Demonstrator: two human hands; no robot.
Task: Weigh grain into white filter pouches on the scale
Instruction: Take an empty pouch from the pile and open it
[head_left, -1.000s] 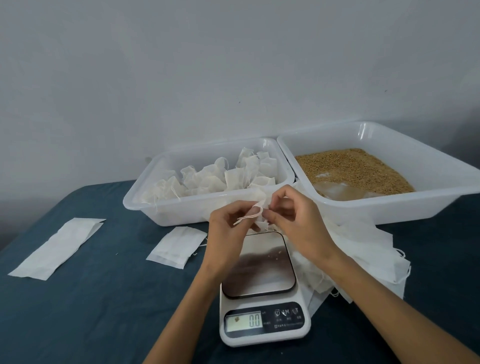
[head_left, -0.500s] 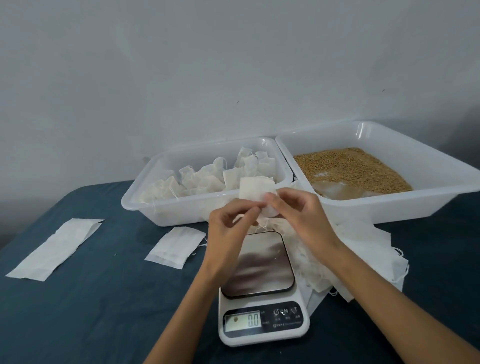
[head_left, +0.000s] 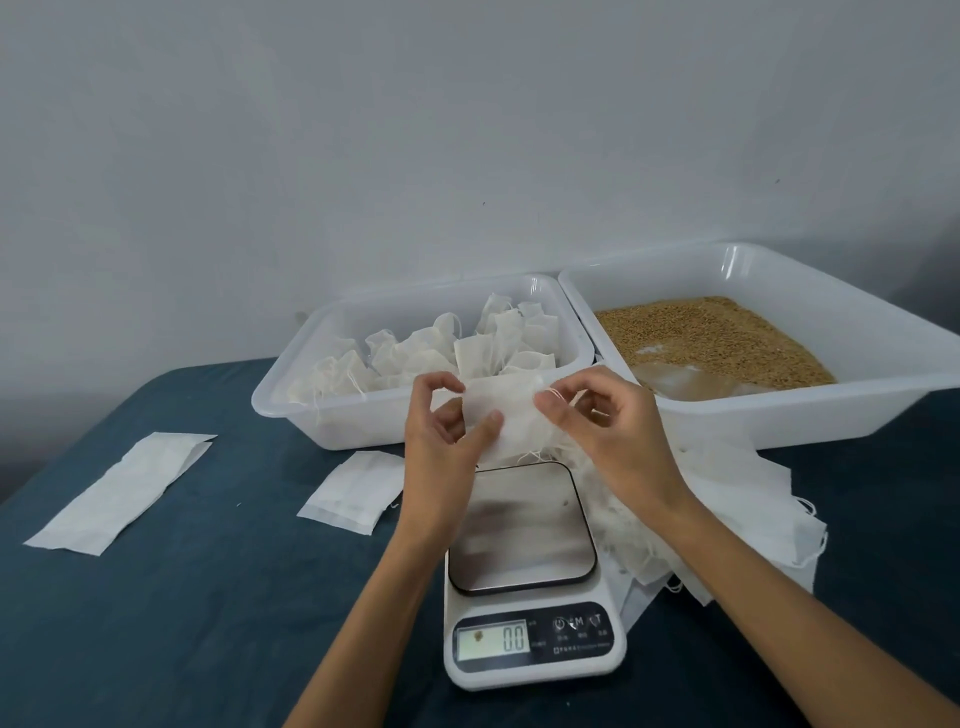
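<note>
Head view: the left hand (head_left: 441, 431) and the right hand (head_left: 605, 423) each pinch one end of an empty white filter pouch (head_left: 511, 413), held stretched between them above the far edge of the digital scale (head_left: 524, 571). Thumb and fingertips of both hands are closed on the fabric. The scale platform is bare and the display (head_left: 493, 638) reads zero, so weighing of this pouch has not begun. Filled, tied pouches (head_left: 441, 353) sit in the left tray (head_left: 363, 415), indicating several completed units. Loose grain (head_left: 717, 338) lies in the right tray (head_left: 779, 415). A pile of unfilled pouches (head_left: 727, 509) lies right of the scale. Remaining, by judgement: open, fill, weigh, close.
</note>
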